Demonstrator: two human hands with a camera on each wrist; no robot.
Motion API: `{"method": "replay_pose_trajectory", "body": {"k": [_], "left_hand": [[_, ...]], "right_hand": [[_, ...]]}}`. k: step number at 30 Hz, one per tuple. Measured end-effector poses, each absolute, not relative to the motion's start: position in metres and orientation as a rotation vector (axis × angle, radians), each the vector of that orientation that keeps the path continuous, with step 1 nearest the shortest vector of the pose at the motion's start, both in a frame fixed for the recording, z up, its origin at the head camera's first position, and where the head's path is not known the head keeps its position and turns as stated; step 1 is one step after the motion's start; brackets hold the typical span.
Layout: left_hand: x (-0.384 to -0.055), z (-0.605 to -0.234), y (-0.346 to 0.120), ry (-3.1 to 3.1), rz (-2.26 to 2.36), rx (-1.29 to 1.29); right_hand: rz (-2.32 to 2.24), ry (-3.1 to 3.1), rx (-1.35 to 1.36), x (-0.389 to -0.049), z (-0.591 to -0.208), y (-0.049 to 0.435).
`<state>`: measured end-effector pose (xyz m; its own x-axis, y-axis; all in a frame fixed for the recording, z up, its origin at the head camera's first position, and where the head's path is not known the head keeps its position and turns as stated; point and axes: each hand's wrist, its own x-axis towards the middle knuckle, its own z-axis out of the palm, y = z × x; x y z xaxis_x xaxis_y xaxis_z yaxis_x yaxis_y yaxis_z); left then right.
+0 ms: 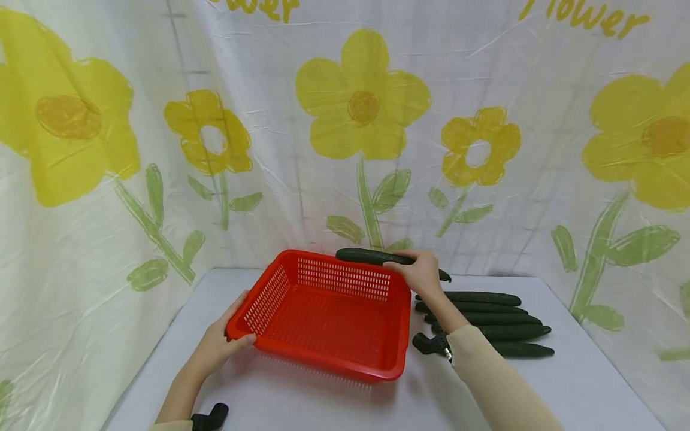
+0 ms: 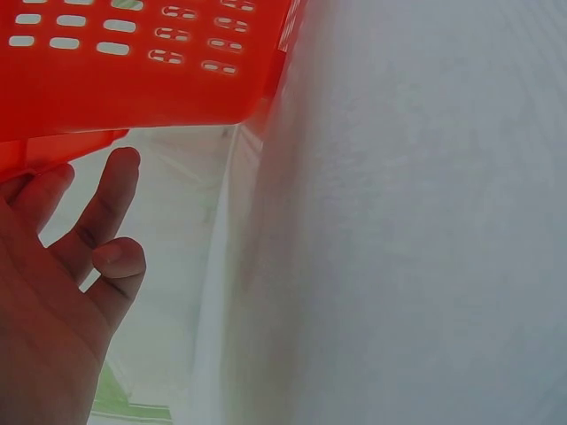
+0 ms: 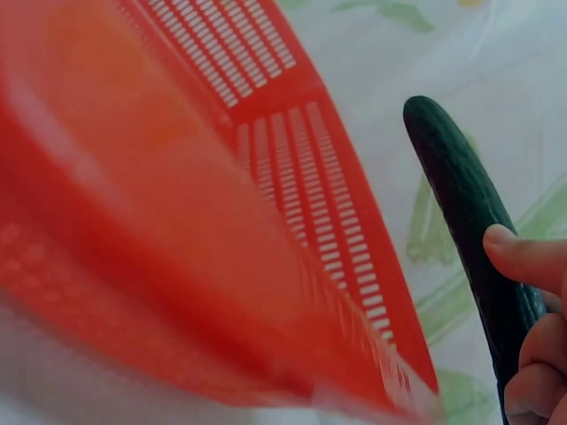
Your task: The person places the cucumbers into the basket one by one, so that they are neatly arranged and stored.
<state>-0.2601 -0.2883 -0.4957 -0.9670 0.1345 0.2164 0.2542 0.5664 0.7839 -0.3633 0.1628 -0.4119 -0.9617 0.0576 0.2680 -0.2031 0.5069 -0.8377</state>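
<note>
A red plastic basket (image 1: 329,326) with slotted sides is held at an angle over the table, nothing inside it. My left hand (image 1: 215,347) grips its left rim, thumb over the edge; in the left wrist view, some fingers (image 2: 106,208) spread below the basket wall (image 2: 133,93). Behind the back right of the basket, my right hand (image 1: 423,275) holds a long dark green cucumber (image 1: 363,256) lying sideways. The right wrist view shows the thumb pressed on the cucumber (image 3: 452,181), which stands apart from the basket's slotted side.
Several more cucumbers (image 1: 507,332) lie side by side on the right of the white table (image 1: 582,383), partly hidden by my right forearm. A flower-printed curtain (image 1: 280,197) hangs right behind the table. Black wrist devices (image 1: 210,417) sit on both wrists.
</note>
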Motion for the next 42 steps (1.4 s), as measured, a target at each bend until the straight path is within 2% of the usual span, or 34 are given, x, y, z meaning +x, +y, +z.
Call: {"method": "replay_pose_trajectory", "body": {"k": [24,32,42], "left_hand": [[-0.261,-0.498,-0.289,-2.650,-1.380,-0.320],[-0.260,-0.498,-0.288,-2.647,-1.380,-0.330],[-0.260,-0.498,-0.289,-2.643,-1.365,-0.329]], "right_hand": [[1.632,-2.399,0.161,-0.378,-0.401,0.087],[1.667,-2.361,0.181,-0.378,-0.411,0.062],[1.714,-2.373,0.028,-0.382,-0.427,0.049]]}}
